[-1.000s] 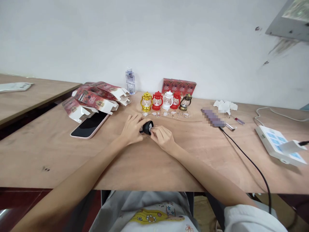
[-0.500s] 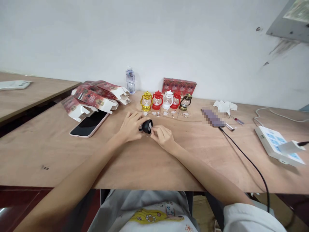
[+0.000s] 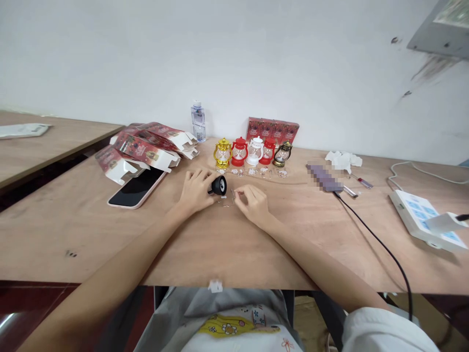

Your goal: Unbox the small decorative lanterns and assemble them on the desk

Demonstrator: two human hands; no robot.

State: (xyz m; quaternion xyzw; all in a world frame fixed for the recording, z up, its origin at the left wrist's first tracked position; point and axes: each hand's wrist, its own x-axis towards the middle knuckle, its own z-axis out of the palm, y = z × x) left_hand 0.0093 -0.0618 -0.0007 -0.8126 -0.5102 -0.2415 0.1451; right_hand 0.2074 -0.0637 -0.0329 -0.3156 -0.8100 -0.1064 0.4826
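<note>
A small black lantern lies tilted on its side in my left hand, its open round end turned right toward my other hand. My right hand is a little to the right of it, thumb and fingertips pinched together. Something thin shows at those fingertips, too small to name. Thin wire pieces and a small white piece lie on the table between my hands. Behind them stands a row of little lanterns: gold, red, white, another red one and bronze, with small wire parts in front.
Flattened red boxes partly cover a phone at left. A water bottle and upright red boxes stand by the wall. At right are a blurred-out device, screwdriver, tissue and power strip.
My right hand has drawn back to the right, away from the lantern's open end. The lantern has shifted slightly up and left. A white scrap now shows at the table's front edge.
</note>
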